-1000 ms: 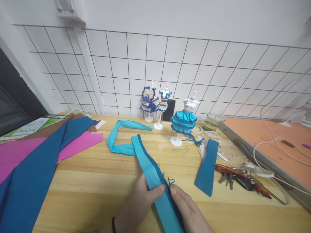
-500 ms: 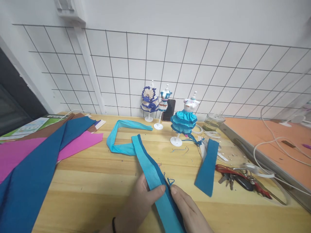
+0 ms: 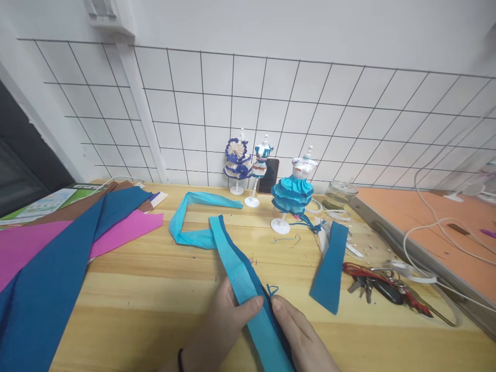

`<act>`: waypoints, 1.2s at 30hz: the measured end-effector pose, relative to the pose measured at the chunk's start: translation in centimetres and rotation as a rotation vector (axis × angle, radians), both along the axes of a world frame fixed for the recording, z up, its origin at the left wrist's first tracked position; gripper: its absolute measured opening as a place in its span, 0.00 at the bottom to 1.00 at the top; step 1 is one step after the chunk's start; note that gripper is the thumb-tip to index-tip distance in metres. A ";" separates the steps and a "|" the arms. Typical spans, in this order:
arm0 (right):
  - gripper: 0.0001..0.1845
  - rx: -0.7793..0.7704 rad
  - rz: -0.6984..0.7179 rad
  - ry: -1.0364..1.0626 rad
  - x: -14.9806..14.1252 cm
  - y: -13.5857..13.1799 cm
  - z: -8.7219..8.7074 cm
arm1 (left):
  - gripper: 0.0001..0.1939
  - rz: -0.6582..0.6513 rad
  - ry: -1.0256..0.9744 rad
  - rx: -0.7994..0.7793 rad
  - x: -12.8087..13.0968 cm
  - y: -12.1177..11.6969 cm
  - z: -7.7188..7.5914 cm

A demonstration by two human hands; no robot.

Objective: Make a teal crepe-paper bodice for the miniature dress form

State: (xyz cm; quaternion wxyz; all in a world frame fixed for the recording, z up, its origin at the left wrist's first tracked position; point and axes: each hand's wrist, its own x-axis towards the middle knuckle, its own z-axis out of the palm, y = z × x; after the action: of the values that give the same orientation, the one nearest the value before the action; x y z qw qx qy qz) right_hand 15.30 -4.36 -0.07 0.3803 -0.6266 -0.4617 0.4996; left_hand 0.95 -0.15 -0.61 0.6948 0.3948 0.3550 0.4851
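Observation:
A long light-blue crepe paper strip (image 3: 237, 271) with a dark-blue edge runs from the table's middle down toward me. My left hand (image 3: 228, 320) is closed around it, thumb on top and fingers underneath. At the strip's dark edge, my right hand (image 3: 296, 330) pinches with thumb and fingertips, and a thin dark-blue paper sliver (image 3: 272, 289) curls up by its fingertips. Behind the strip lies a bent light-blue paper band (image 3: 182, 217). A small dress form in a ruffled turquoise skirt (image 3: 292, 194) stands farther back.
Dark-blue paper (image 3: 58, 274) and pink paper (image 3: 132, 232) sheets lie at the left. To the right are a dark-blue paper piece (image 3: 331, 271), a bunch of keys (image 3: 366, 287) and a glass jar (image 3: 340, 195). Two more dress forms and a phone (image 3: 269, 175) stand by the wall.
Both hands keep nearly the same place on the strip. Small dark-blue bits near the right fingertips have shifted slightly. The whole view has moved a little.

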 end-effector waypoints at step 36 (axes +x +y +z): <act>0.22 0.042 0.069 0.018 -1.3 0.7 2.5 | 0.29 0.011 -0.006 0.012 0.1 -0.1 0.0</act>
State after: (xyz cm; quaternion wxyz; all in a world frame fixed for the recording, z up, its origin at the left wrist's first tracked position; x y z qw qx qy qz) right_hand 14.04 -3.64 2.39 0.3800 -0.5978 -0.4899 0.5082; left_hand 1.03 -0.21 -0.62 0.6908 0.3955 0.3522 0.4923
